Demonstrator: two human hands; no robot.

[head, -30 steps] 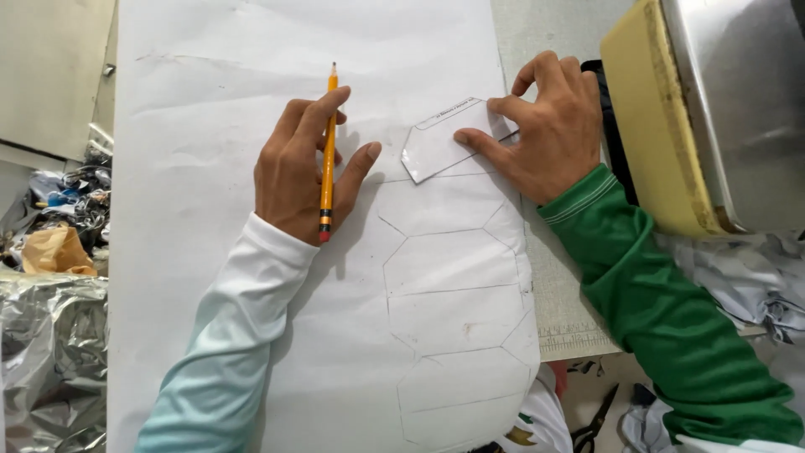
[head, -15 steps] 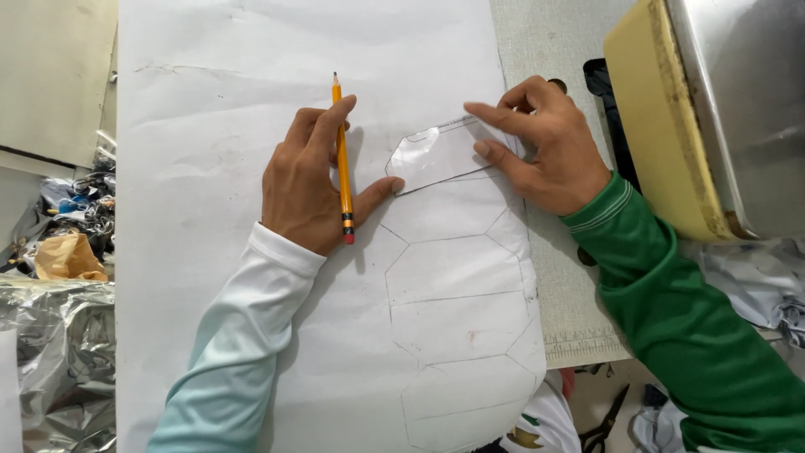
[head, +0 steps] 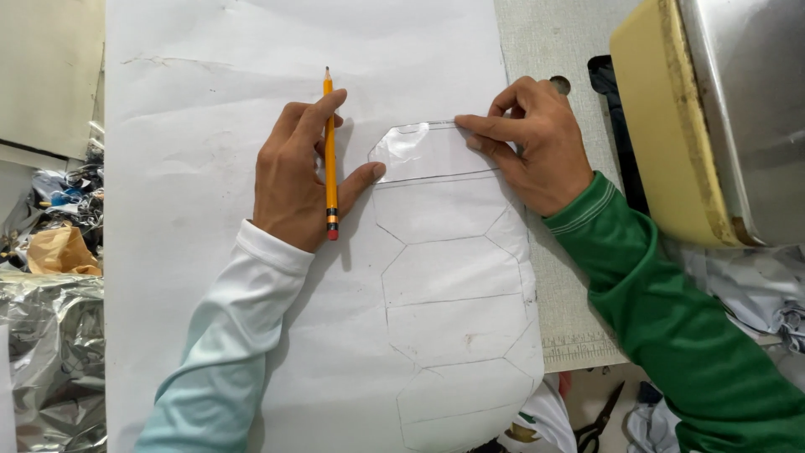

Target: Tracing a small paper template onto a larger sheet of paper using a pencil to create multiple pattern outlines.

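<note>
A large white paper sheet covers the table, with pencil outlines of several stacked polygon shapes running down its right part. A clear plastic template lies flat at the top of that column of outlines. My left hand rests on the paper with a yellow pencil held between its fingers, tip pointing away, and its thumb touches the template's left edge. My right hand presses its fingertips on the template's right end.
A sewing machine with a cream base stands at the right. Black scissors lie low at the table's front edge. Crumpled foil and scraps pile up at the left. A ruler edge shows on the grey mat.
The template has been turned level and now sits squarely on top of the drawn column. Both hands shifted with it, the left thumb now touching its left edge.
</note>
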